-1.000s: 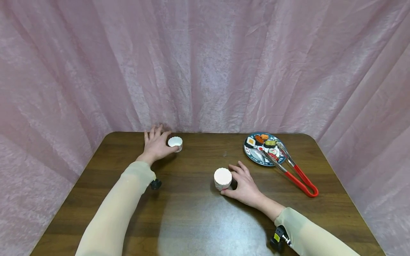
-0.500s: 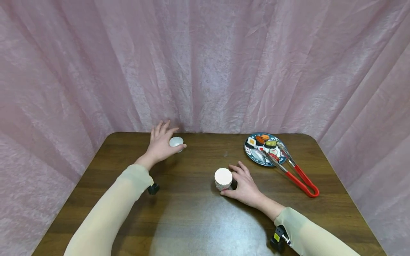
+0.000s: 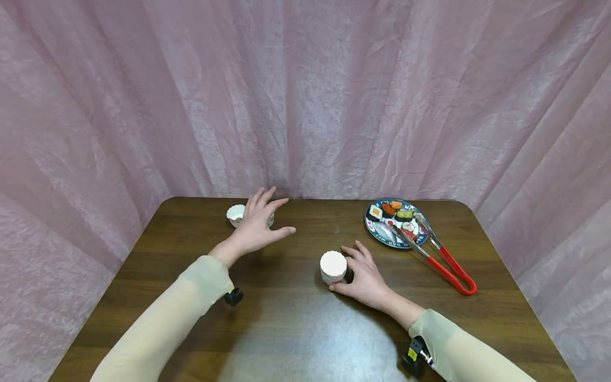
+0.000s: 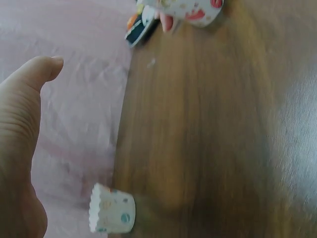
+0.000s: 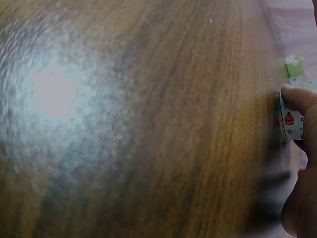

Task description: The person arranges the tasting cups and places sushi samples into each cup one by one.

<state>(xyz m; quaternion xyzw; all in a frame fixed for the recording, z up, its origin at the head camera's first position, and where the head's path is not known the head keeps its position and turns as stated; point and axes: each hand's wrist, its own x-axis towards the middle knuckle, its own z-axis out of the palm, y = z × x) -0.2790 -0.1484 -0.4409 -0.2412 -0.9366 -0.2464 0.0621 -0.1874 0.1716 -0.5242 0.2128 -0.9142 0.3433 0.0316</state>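
In the head view, my right hand (image 3: 365, 278) holds a white paper baking cup (image 3: 332, 268) upright on the table, thumb at its near side and fingers at its far side. The right wrist view shows the thumb (image 5: 299, 99) on its printed wall. My left hand (image 3: 255, 228) is over the back left of the table, fingers spread and holding nothing. Left of it stands another baking cup (image 3: 236, 215) with a wavy rim. A further cup (image 3: 271, 219) is mostly hidden behind the left hand. The left wrist view shows a printed cup (image 4: 116, 210) beyond the thumb.
At the back right, a patterned plate (image 3: 372, 236) bears several sushi pieces (image 3: 387, 210). Red-handled tongs (image 3: 446, 270) lie across its right side, their handles on the brown wooden table (image 3: 296, 329). A pink curtain (image 3: 305, 106) hangs behind the table's far edge.
My left hand has left the cup beside its thumb and moved right, spreading its fingers. Another cup has come into sight at its left. My right hand and its baking cup have stayed put.
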